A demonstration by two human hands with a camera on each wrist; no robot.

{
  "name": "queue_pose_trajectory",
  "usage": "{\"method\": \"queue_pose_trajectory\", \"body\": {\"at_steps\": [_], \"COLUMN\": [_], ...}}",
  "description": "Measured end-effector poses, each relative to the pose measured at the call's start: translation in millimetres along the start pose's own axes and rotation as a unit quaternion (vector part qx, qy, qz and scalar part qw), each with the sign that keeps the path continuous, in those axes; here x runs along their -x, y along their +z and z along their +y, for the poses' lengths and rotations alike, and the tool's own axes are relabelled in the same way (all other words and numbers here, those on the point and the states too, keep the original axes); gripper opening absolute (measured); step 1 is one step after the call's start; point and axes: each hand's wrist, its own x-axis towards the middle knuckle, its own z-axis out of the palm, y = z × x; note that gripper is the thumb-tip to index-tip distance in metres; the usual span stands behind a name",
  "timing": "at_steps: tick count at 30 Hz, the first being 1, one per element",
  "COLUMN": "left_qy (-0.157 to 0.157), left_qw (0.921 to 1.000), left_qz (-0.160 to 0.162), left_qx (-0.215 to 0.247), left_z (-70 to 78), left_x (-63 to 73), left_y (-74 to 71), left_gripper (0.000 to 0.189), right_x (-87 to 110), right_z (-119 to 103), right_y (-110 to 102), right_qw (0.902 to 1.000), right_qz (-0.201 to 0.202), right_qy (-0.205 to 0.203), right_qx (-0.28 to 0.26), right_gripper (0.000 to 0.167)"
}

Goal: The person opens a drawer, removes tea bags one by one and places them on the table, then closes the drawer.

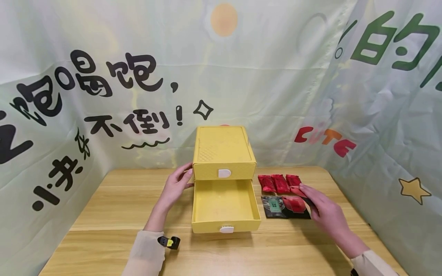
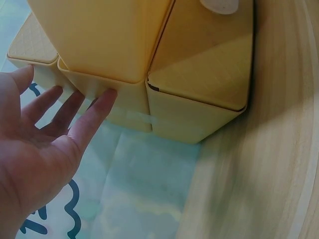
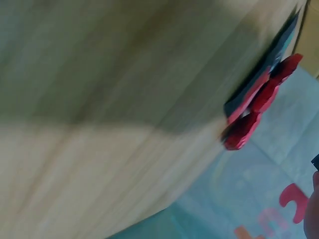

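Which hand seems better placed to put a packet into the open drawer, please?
Probably the right hand: it pinches a packet, while the left hand, holding none, is left of the cabinet.

The left hand (image 1: 174,186) and the right hand (image 1: 326,211) are bare. The left sleeve (image 1: 145,249) is long, plain and pale beige. At its edge sits a small black strap (image 1: 175,242) with a bright yellow patch (image 1: 170,242). The right sleeve (image 1: 374,264) matches in colour — beside it shows a dark bit (image 1: 354,272), too cut off to tell.
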Motion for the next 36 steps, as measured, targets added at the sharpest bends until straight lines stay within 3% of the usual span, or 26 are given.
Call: {"method": "queue_pose_trajectory", "body": {"at_steps": [17,24,36], "left_qy": [-0.004,0.0,0.001], "left_qw": [1.0,1.0,1.0], "left_qz": [0.002,-0.001,-0.002], "left_qx": [0.001,0.0,-0.002], "left_z": [0.6,0.6,-0.2], "left_x": [0.5,0.0,-0.5], "left_y": [-0.4,-0.5,-0.6], "left_gripper": [0.048,0.048,0.048], "right_x": [28.9,37.1,43.0], "right_z": [31,42,60], "right_y": [-9,-8,-3], "right_qw": [0.9963,0.9855,0.9637], "right_qz": [-0.061,-0.133,-0.23], "right_qy": [0.054,0.1,0.133], "right_qx": [0.028,0.031,0.026], "right_gripper": [0.065,0.061,0.052]}}
